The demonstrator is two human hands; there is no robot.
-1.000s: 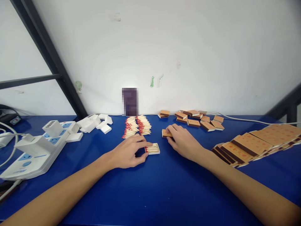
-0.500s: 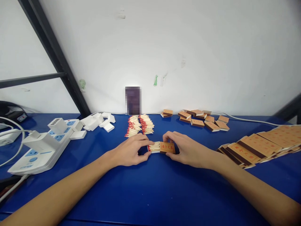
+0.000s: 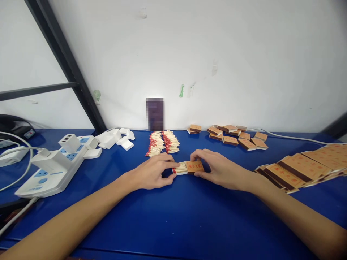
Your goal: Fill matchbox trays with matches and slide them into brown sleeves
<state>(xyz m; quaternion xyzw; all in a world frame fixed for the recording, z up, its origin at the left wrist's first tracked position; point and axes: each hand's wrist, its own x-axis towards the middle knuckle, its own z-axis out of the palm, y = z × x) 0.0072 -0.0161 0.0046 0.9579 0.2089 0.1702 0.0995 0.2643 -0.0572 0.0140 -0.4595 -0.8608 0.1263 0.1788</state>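
Observation:
My left hand (image 3: pixel 153 172) pinches a white inner tray filled with red-tipped matches (image 3: pixel 180 168) on the blue table (image 3: pixel 173 213). An orange matchbox sleeve (image 3: pixel 194 166) sits partly over that tray, and my right hand (image 3: pixel 220 169) is closed on it. Both hands meet at the middle of the table, the tray's left end still showing outside the sleeve.
A pile of loose matches (image 3: pixel 162 142) lies just behind my hands. Empty white trays (image 3: pixel 116 138) sit to its left, closed matchboxes (image 3: pixel 233 134) at the back right, flattened sleeves (image 3: pixel 300 166) at the right. A white power strip (image 3: pixel 54 166) with plugs and cables fills the left.
My right hand brought the orange sleeve from the right to the filled tray and slid it partly over it. My left hand kept hold of the tray.

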